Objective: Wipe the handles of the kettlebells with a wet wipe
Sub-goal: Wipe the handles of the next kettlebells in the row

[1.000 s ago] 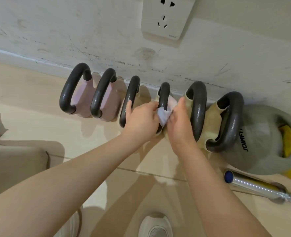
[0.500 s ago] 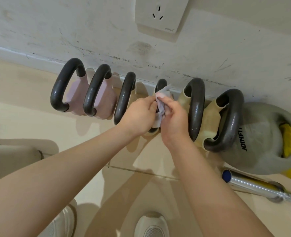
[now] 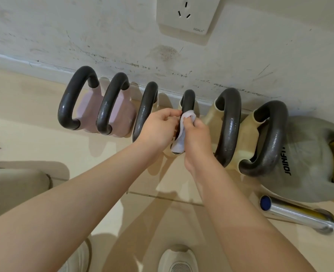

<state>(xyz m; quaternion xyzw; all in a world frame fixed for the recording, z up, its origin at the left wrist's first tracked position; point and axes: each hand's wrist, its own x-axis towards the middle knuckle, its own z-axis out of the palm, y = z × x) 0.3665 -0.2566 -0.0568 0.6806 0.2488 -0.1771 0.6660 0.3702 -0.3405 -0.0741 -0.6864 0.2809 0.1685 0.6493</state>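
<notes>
Several kettlebells with dark handles stand in a row along the wall. The fourth handle (image 3: 188, 99) from the left belongs to a cream kettlebell. A white wet wipe (image 3: 181, 132) is wrapped over this handle. My right hand (image 3: 196, 138) grips the wipe against the handle's right side. My left hand (image 3: 158, 126) pinches the wipe's left edge at the same handle. The lower part of the handle is hidden behind both hands. Two pink kettlebells (image 3: 87, 112) sit at the left, and cream ones (image 3: 229, 126) at the right.
A large grey kettlebell (image 3: 307, 158) stands at the far right with something yellow behind it. A chrome barbell end (image 3: 291, 213) lies on the floor at the lower right. A wall socket (image 3: 187, 18) is above. My shoes (image 3: 178, 260) show at the bottom.
Both hands have slid the wipe along the fourth handle, first up toward its top, then slightly back down. The camera view has shifted a little.
</notes>
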